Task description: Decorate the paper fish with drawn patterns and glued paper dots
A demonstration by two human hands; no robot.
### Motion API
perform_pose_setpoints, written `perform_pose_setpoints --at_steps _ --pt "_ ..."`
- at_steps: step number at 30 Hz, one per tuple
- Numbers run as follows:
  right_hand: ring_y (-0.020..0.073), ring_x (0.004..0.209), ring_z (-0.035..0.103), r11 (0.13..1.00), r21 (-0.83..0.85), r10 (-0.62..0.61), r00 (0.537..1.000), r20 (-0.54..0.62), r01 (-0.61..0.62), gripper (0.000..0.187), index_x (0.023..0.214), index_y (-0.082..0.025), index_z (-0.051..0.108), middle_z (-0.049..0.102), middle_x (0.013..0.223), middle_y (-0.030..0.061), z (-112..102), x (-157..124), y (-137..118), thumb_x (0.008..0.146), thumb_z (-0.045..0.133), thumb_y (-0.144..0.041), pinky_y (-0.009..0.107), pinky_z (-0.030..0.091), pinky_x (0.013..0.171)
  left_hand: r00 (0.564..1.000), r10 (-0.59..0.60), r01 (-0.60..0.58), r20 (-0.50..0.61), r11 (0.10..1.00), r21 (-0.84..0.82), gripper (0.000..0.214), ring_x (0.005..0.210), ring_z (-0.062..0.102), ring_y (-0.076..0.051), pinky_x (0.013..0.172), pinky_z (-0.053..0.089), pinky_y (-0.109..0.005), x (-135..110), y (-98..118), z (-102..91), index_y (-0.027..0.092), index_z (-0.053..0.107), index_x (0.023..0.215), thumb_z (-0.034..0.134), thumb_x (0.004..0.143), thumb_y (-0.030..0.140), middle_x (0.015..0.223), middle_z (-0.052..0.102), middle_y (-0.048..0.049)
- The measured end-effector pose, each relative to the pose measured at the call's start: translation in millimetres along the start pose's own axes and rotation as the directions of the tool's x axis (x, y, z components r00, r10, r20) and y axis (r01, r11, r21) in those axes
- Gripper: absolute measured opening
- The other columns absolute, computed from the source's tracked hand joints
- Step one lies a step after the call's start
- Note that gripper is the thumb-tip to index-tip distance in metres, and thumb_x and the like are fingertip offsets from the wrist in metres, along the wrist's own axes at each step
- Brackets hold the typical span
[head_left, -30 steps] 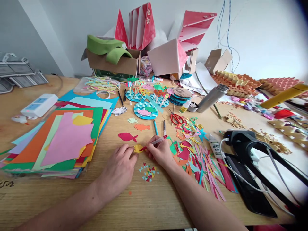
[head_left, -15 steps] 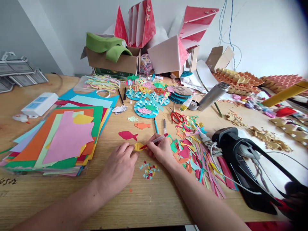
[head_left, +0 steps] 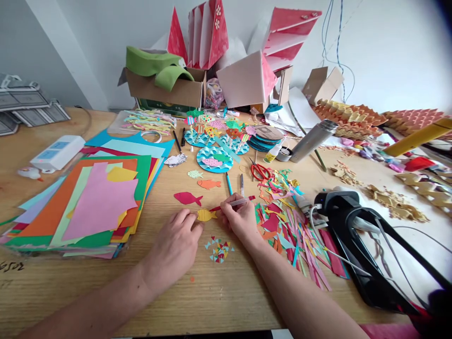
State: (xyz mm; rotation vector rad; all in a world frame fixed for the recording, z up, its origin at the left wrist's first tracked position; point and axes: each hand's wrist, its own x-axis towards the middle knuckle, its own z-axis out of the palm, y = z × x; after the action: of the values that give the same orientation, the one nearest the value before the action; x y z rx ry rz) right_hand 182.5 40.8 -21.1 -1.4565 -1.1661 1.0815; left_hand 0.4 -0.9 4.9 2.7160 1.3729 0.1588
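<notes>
A small yellow paper fish lies on the wooden table between my hands. My left hand rests palm down, its fingertips touching the fish's left edge. My right hand is closed around a red pen, held nearly level with its tip just above the fish's tail. A red paper fish and an orange one lie just beyond. A little heap of tiny coloured paper triangles sits below the yellow fish.
A stack of coloured paper sheets fills the left. Paper scraps and strips spread to the right, with red scissors, a glue bottle and a black stand with cables. Blue wave discs and boxes stand behind.
My right hand has lifted the pen off the yellow fish and drawn back a little to the right; the whole fish now shows. My left hand has stayed put.
</notes>
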Motion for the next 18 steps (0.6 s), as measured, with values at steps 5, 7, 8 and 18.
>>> perform_pose_setpoints --at_steps 5,7,8,18 --pt "0.0112 0.036 0.051 0.999 -0.029 0.026 0.999 0.030 -0.025 0.009 0.065 -0.021 0.055 0.061 0.050 -0.0019 -0.2 1.8 1.7 0.068 0.061 -0.027 0.021 0.035 0.034 1.000 -0.003 0.003 0.024 1.000 -0.005 0.036 0.115 0.053 -0.030 0.098 0.049 -0.046 0.8 -0.3 0.1 0.012 0.068 0.111 0.045 0.085 0.005 0.117 0.064 -0.0148" --pt "0.0111 0.036 0.051 0.999 -0.028 0.032 0.999 0.041 -0.031 0.010 0.066 -0.021 0.055 0.061 0.051 -0.0017 -0.1 1.9 0.7 0.069 0.061 -0.029 0.021 0.034 0.034 1.000 -0.009 0.009 0.028 1.000 -0.014 0.036 0.115 0.053 -0.030 0.099 0.048 -0.047 0.3 -0.4 0.3 0.012 0.068 0.112 0.045 0.085 0.005 0.118 0.064 -0.0150" --pt "0.0111 0.036 0.051 0.999 -0.027 0.033 0.998 0.044 -0.032 0.010 0.066 -0.021 0.055 0.061 0.051 -0.0016 -0.1 1.9 0.3 0.069 0.061 -0.029 0.021 0.034 0.034 1.000 -0.010 0.011 0.028 1.000 -0.018 0.036 0.115 0.053 -0.030 0.099 0.048 -0.047 0.0 -0.4 0.4 0.012 0.068 0.112 0.044 0.085 0.005 0.118 0.064 -0.0150" --pt "0.0112 0.037 0.052 1.000 -0.016 0.025 0.999 0.049 -0.024 0.012 0.069 -0.020 0.055 0.062 0.052 -0.0019 0.8 2.3 2.6 0.072 0.063 -0.030 0.020 0.035 0.036 1.000 -0.014 0.014 0.015 1.000 -0.006 0.036 0.115 0.053 -0.029 0.099 0.049 -0.046 0.5 0.1 2.4 0.013 0.068 0.110 0.044 0.084 0.004 0.117 0.065 -0.0142"
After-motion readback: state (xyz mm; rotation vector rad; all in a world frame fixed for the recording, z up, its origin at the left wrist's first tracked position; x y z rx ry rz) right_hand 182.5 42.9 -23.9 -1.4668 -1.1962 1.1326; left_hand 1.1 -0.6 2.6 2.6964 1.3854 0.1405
